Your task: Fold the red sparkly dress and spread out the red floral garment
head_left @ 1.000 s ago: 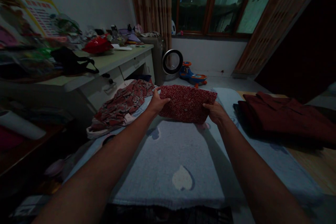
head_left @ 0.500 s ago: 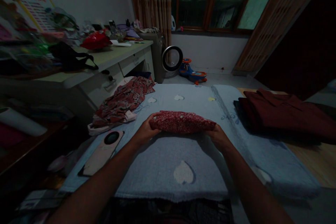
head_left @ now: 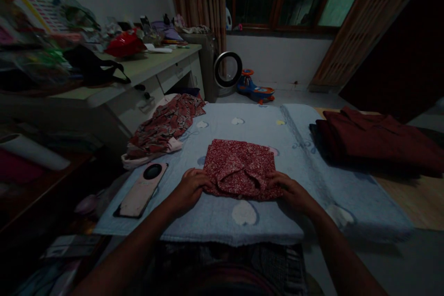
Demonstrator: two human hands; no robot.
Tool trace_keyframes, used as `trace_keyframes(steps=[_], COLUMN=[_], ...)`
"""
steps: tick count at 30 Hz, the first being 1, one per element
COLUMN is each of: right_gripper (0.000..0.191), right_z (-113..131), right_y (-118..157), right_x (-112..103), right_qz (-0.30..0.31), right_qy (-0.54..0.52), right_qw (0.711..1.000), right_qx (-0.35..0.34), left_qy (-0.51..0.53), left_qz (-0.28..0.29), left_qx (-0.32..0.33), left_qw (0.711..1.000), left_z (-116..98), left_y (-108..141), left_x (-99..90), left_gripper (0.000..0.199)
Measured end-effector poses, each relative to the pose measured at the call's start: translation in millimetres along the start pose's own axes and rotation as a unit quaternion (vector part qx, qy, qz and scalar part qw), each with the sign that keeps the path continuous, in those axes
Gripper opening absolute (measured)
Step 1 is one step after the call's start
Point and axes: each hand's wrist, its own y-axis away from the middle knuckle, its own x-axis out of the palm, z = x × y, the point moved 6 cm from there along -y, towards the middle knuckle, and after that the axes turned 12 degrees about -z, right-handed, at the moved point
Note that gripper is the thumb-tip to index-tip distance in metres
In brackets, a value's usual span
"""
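The folded red, white-flecked fabric garment [head_left: 239, 158], held up a second ago, now lies on the pale-blue, heart-patterned cloth [head_left: 211, 224], seemingly set down, my left hand [head_left: 192, 188] and right hand [head_left: 289, 189] touching its near corners, though I cannot tell whether either grip pinches.

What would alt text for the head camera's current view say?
A person's left hand and right hand touch the near corners of a folded red patterned garment on a pale blue cloth. A phone lies to the left, folded dark clothes to the right.
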Motion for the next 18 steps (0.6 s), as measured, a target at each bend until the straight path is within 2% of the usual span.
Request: trace_keyframes(steps=[4,7,10,13,16,18], right_gripper=[0.032,0.029,0.035,0.055,0.043,0.033], right_z=[-4.7,13.0,37.9,46.4,46.2,49.6], right_y=[4.0,3.9,8.2,13.8,15.6,16.6], right_x=[-14.5,-17.3,1.6,32.0,46.5,48.9], right_qz=[-0.013,-0.068,-0.084,-0.056,-0.099,-0.138], right_qy=[0.047,0.084,0.118,0.172,0.202,0.209], right_qw=[0.999,0.994,0.984,0.968,0.949,0.934], right_qx=[0.019,-0.018,-0.106,-0.172,-0.222,-0.256], left_qy=[-0.041,-0.053,-0.074,-0.114,-0.147,-0.167], left_qz=[-0.033,-0.064,-0.052,-0.038,-0.048,-0.069], left_qx=[0.025,0.060,0.125,0.137,0.129,0.149], left_qw=[0.998,0.995,0.988,0.983,0.980,0.972], left_z=[-15.8,-41.5,-65.3,-68.7,-62.5,-62.4], left_y=[-2.3,-8.1,-12.0,-16.1,-18.7,-17.0], left_x=[-8.4,-6.5,10.9,29.4,35.5,32.5], left_gripper=[0.032,0.040,0.053,0.052,0.036,0.023])
